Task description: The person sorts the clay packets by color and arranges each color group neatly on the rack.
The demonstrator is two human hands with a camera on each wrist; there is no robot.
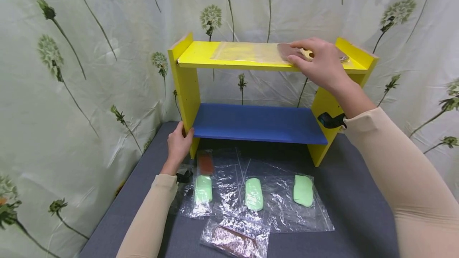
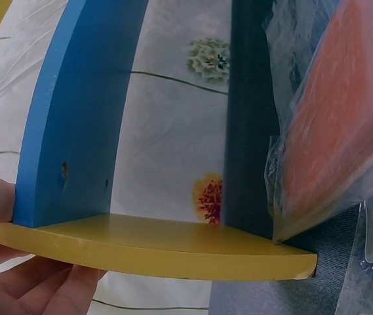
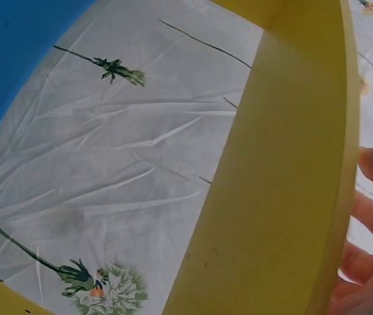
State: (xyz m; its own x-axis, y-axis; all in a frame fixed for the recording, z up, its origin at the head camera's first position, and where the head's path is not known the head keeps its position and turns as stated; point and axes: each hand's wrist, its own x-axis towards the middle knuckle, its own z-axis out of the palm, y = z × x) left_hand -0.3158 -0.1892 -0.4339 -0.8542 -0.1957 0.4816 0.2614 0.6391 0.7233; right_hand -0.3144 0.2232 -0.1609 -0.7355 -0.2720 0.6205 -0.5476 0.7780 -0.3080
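Observation:
A small shelf unit with yellow sides and a blue lower board stands on the dark surface. My left hand grips its left yellow side panel, thumb on the inner side and fingers outside. At the right of the yellow top board, my right hand rests over a flat brown piece in a clear bag, thumb and forefinger spread apart on it. Part of the bag is hidden under the hand. Beside that lies a flat, pale clear bag.
In front of the shelf lie clear bags with pale green slabs. An orange-red bagged slab is near the left panel. Nearest is a bagged brown piece. A flower-print curtain hangs behind and at the left.

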